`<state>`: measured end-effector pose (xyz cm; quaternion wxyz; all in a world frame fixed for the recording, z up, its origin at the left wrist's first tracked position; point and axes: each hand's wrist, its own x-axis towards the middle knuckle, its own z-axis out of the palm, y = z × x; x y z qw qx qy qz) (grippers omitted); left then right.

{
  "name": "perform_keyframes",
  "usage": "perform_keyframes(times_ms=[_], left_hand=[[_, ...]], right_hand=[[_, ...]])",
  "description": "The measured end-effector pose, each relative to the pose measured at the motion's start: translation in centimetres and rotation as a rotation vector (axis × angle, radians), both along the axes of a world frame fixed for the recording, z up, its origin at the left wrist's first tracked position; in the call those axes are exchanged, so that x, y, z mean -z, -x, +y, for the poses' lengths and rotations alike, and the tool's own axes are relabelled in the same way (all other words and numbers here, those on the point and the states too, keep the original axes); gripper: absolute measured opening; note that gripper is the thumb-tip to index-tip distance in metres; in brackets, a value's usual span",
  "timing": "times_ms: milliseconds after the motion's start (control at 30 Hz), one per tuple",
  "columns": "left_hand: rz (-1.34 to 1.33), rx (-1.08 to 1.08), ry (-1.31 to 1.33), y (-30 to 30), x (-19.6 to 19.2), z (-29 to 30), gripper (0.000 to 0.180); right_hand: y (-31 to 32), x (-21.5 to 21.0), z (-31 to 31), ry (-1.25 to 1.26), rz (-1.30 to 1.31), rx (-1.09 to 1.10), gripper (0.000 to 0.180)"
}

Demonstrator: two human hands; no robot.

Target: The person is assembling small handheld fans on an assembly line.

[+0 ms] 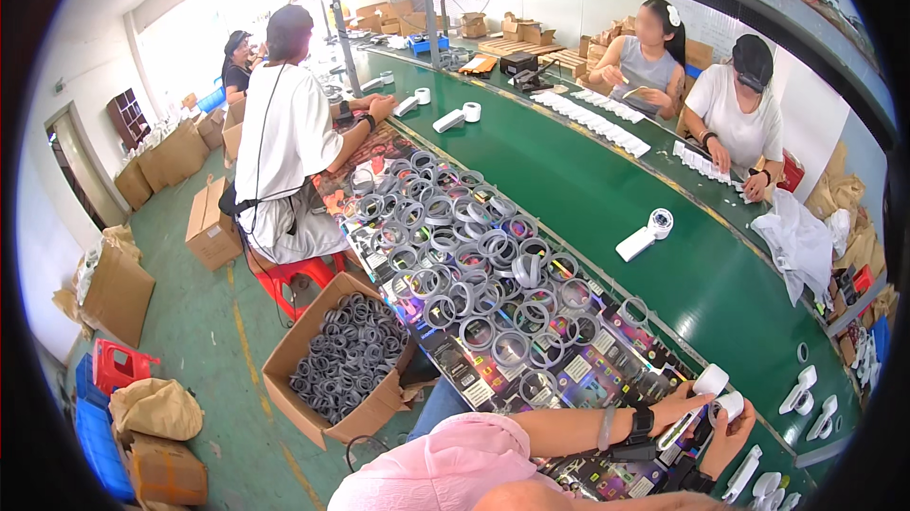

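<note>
- Leftmost, an open brown cardboard box [334,413] on the floor holds grey plastic rings [349,353].
- Loose grey rings [474,269] cover the bench.
- Left hand [684,406] grips a small white handheld fan [699,398], round-headed with a slim handle, over the near bench edge.
- Right hand [728,437] pinches its head.

White handheld fan [706,395] between the fingers [684,399] of the left hand [675,405] and the right hand [725,435]; beyond the fingertips, a dark green belt [607,189]; left of them, grey rings [474,274] over multicoloured printed cards [588,383], pink sleeve [445,468], brown carton [313,340].
</note>
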<state>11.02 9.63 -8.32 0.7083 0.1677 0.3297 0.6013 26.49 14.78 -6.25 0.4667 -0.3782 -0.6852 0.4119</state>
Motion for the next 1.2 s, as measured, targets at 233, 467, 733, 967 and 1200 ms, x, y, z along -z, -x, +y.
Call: perform_keyframes(times_ms=[233, 467, 733, 967, 1200], left_hand=[[-0.031, 0.11, -0.065, 0.1, 1.0, 0.4, 0.046], [0.034, 0.246, -0.159, -0.1, 0.9, 0.2, 0.046], [0.038, 0.297, -0.168, -0.4, 1.8, 0.3, 0.048], [0.051, 0.301, -0.169, -0.2, 1.2, 0.2, 0.049], [0.071, 0.291, -0.153, -0.3, 1.6, 0.6, 0.049]], right_hand=[[0.0, -0.6, -0.3, -0.046, -0.021, 0.017, 0.038], [-0.2, -0.8, -0.3, 0.051, -0.024, 0.029, 0.043], [-0.1, -0.3, -0.3, 0.062, 0.024, -0.021, 0.044], [-0.4, 0.0, -0.1, 0.095, 0.021, -0.044, 0.045], [-0.3, 0.0, 0.2, 0.123, 0.014, -0.075, 0.045]])
